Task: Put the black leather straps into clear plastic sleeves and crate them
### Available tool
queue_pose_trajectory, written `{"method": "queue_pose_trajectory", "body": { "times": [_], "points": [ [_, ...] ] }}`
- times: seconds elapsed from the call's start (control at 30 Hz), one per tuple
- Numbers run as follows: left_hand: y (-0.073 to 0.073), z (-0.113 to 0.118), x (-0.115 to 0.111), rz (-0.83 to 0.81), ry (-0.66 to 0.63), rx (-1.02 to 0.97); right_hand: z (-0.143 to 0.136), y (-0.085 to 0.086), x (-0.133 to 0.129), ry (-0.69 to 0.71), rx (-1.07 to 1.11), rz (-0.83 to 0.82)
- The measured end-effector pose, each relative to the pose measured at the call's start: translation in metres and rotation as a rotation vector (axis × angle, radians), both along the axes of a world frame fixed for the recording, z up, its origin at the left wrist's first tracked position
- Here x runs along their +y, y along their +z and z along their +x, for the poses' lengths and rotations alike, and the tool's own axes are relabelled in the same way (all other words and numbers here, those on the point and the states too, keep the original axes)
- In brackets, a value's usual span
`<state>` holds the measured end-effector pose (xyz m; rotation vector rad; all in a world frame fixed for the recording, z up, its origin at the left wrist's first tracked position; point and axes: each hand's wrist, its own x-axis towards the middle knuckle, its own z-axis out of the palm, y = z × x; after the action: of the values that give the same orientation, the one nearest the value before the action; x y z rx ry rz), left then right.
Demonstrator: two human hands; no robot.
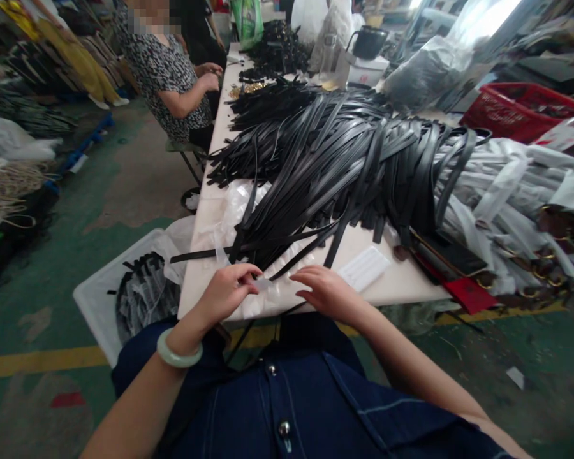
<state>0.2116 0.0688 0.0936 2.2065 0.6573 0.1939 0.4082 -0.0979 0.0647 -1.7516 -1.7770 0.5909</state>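
Note:
At the table's near edge, my left hand [228, 292] pinches a small translucent plastic piece [262, 284] between thumb and fingers. My right hand [332, 293] hovers just to the right, thumb and fingers apart, with nothing visible in it. The end of a thin black strap [300, 256] lies between the two hands. Beyond them a large heap of flat black straps [310, 159] spreads over the white table [406, 280]. Clear plastic sleeves [239, 204] lie under and beside the straps on the left. A white paper label [364, 268] rests beyond my right hand.
Straps wrapped in white [502, 185] with metal rings hang over the right side, near a red basket [521, 111]. Left of the table stands a white bin [95, 293] holding wrapped black straps. Another person [172, 83] works at the table's far left side.

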Motion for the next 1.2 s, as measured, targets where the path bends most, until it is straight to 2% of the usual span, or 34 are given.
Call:
{"method": "queue_pose_trajectory", "body": {
  "times": [0.07, 0.13, 0.3, 0.43, 0.53, 0.7, 0.8, 0.97, 1.2],
  "points": [
    [-0.003, -0.001, 0.005, -0.057, 0.045, -0.003, 0.023, 0.004, 0.0, 0.087, -0.25, -0.101],
    [-0.007, -0.003, 0.011, -0.097, 0.068, -0.022, 0.036, 0.006, 0.002, 0.148, -0.407, -0.212],
    [-0.016, -0.014, 0.021, -0.271, 0.047, -0.124, 0.036, 0.0, 0.012, 0.212, -0.605, -0.323],
    [-0.02, -0.027, 0.026, -0.363, 0.046, -0.201, 0.038, -0.007, 0.021, 0.244, -0.57, -0.365],
    [-0.021, -0.033, 0.027, -0.373, 0.066, -0.232, 0.035, -0.005, 0.027, 0.191, -0.503, -0.32],
    [-0.021, -0.035, 0.026, -0.302, 0.109, -0.233, -0.002, 0.018, 0.035, -0.066, -0.296, -0.017],
    [-0.019, -0.035, 0.025, -0.242, 0.124, -0.221, -0.03, 0.034, 0.045, -0.107, -0.22, 0.07],
    [-0.016, -0.038, 0.026, -0.181, 0.127, -0.197, -0.048, 0.046, 0.06, -0.098, -0.141, 0.073],
    [-0.012, -0.039, 0.023, -0.163, 0.099, -0.185, -0.053, 0.044, 0.065, -0.072, -0.153, -0.03]
  ]
}}
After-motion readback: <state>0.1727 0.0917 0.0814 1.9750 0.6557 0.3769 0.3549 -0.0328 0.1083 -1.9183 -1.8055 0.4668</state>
